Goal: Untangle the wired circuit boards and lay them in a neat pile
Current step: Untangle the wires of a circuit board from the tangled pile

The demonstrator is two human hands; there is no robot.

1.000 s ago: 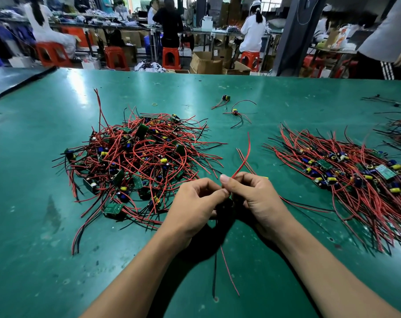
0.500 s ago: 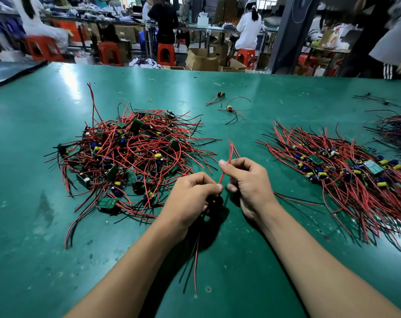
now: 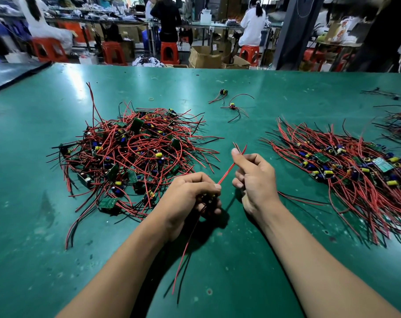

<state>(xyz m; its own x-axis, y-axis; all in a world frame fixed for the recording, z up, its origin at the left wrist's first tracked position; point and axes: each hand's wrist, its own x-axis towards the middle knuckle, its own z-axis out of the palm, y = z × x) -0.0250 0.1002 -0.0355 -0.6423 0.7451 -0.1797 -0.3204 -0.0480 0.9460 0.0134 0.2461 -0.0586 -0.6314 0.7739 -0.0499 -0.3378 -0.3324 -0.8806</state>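
**One wired board in hand, between the two piles**

Left hand (image 3: 192, 193): fingers curled tight round a small wired circuit board, which is mostly hidden in the fist. I can't tell its orientation. Thumb tip sits at the base of the thin red lead wires (image 3: 229, 169) running up and right out of the fist.

Right hand (image 3: 256, 177): thumb and index finger pinch those same red leads near their free ends, other fingers curled in. The leads are taut between the hands, with the tips poking out just past the thumb.

More red and black leads (image 3: 185, 249) hang from the left fist toward the camera, trailing on the green matte table (image 3: 23, 157).

Tangled heap of red-and-black-wired green boards (image 3: 135, 157): left of the hands, close to the left one.

Combed-out pile of the same boards, wires roughly parallel (image 3: 344, 171): right of the hands, near them.

Two loose wired boards (image 3: 227, 99) lie further back, between the piles. A small yellow rubber band (image 3: 151, 99) lies behind the heap.
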